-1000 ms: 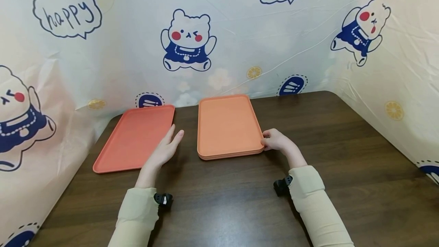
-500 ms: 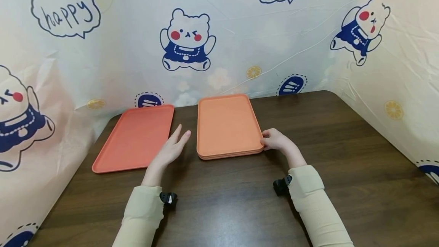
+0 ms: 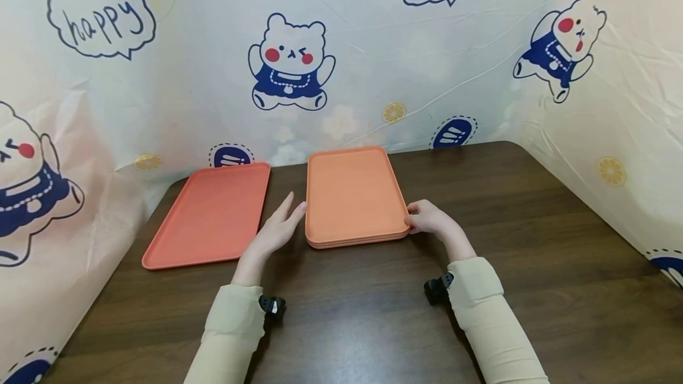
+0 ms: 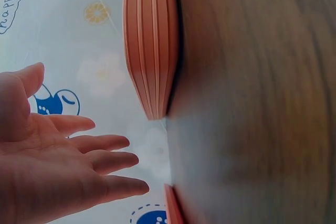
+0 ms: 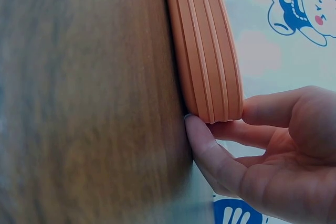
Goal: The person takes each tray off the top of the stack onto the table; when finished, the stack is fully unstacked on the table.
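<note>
A neat stack of several orange trays [image 3: 354,194] lies flat near the back of the table, its layered rims [image 4: 149,51] showing in the left wrist view. My right hand [image 3: 431,218] grips the stack's right edge near the front corner. In the right wrist view, the thumb of that right hand [image 5: 273,166] is at the top rim and curled fingers reach the side and bottom, low by the tabletop. My left hand [image 3: 273,233] is just left of the stack, fingers straight and spread, palm toward it. No tray is held in the left hand [image 4: 58,166].
A single coral-red tray [image 3: 210,215] lies flat left of the stack, partly behind my left hand. The dark wooden table [image 3: 363,313] meets a printed cloth backdrop [image 3: 352,64] at its back and sides. Each wrist bears a small black camera [image 3: 273,307].
My left hand has moved to the right, from over the red tray's edge to close beside the orange stack. The right hand and both sets of trays stay put.
</note>
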A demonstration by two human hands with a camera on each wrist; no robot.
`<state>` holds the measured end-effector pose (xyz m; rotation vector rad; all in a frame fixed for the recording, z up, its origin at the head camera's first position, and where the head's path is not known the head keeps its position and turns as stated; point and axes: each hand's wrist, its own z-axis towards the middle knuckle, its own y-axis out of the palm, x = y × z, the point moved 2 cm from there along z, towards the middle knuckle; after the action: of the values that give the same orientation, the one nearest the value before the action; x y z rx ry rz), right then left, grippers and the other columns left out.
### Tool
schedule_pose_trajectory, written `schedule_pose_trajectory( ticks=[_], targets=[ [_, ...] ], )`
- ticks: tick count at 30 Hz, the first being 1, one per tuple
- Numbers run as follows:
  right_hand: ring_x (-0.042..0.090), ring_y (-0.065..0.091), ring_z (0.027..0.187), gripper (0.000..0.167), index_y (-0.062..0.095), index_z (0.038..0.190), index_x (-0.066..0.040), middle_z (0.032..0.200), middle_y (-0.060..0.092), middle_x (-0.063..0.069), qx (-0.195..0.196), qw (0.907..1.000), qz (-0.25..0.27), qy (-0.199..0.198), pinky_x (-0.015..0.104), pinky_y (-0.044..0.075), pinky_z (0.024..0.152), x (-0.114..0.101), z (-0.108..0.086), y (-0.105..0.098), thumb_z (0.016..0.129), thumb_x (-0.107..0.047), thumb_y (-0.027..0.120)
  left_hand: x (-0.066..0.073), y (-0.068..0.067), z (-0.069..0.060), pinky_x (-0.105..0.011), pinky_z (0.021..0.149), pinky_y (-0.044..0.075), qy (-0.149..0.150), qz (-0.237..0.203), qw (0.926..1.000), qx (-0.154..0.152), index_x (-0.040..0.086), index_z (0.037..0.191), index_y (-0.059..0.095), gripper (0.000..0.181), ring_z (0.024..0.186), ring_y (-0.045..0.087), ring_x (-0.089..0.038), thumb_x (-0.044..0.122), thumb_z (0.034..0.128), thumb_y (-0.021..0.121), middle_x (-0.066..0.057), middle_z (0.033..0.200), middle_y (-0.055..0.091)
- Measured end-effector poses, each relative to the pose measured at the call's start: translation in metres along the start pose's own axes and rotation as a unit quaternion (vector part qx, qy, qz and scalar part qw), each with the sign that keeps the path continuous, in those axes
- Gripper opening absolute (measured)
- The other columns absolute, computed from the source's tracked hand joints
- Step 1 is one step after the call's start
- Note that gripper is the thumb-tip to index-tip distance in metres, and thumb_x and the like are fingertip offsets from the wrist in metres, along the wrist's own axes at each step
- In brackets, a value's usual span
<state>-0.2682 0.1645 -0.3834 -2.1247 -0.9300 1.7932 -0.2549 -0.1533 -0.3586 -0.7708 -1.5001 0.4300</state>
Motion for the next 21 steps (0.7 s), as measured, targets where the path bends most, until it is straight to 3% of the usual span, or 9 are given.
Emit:
schedule_pose_trajectory(
  ticks=[12, 21],
  targets=[
    [0.019, 0.063, 0.084, 0.032, 0.053, 0.117, 0.015, 0.106, 0.061, 0.026, 0.001, 1.0000, 0.001, -0.003, 0.038, 0.055, 0.081, 0.001, 0.000, 0.001, 0.090, -0.001, 0.046, 0.007, 0.015, 0.006, -0.050, 0.115, 0.015, -0.004, -0.008, 0.9998, -0.015, 0.001, 0.150, 0.009, 0.071, 0.144, 0.013, -0.035, 0.045, 0.0994, 0.034, -0.020, 0.156, 0.013],
    [0.018, 0.062, 0.083, 0.030, 0.054, 0.115, 0.014, 0.104, 0.062, 0.024, 0.003, 1.0000, -0.005, -0.002, 0.037, 0.055, 0.081, -0.001, -0.001, -0.001, 0.090, -0.002, 0.046, 0.010, 0.022, 0.007, -0.052, 0.113, 0.019, 0.018, -0.015, 0.9996, -0.013, -0.002, 0.148, 0.016, 0.074, 0.141, 0.020, -0.039, 0.046, 0.0974, 0.039, -0.024, 0.153, 0.021]
  ],
)
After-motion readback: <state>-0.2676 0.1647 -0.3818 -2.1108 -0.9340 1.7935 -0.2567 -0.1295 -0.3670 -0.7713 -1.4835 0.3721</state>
